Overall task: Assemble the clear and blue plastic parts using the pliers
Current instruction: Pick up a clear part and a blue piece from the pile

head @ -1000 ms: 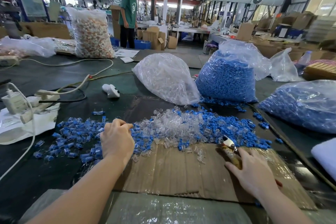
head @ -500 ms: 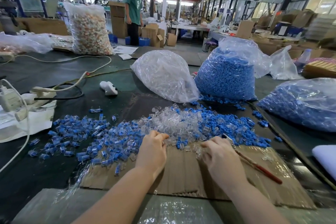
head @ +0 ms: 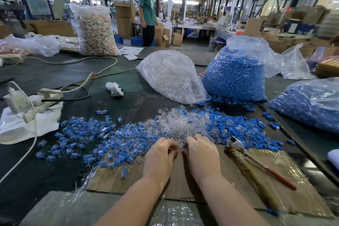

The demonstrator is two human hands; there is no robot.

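Both hands are brought together over the near edge of the loose heap. The left hand (head: 161, 154) and the right hand (head: 200, 153) are curled, their fingertips nearly touching; a small clear piece with a trace of blue can be made out between them, so the hands are judged to be pinching small parts, though exactly what each one grips cannot be told. The clear parts (head: 180, 124) are piled just beyond the knuckles, the blue parts (head: 238, 126) spread to the right of them, and pieces that seem already joined (head: 88, 134) are scattered to the left. The pliers (head: 238, 147) are lying unheld on the cardboard sheet (head: 183, 180), just beside the right hand, jaws toward the heap and red handle (head: 278, 179) trailing toward the bench (head: 45, 77) edge.

Several slips could follow from here. The parts are tiny and slick, so one could be dropped into the heap and lost among look-alikes. If the two halves are mated crooked, a cracked clear shell could result once the pliers are squeezed. A reach for the pliers made without looking could scatter the blue parts or knock loose pieces off the cardboard sheet.
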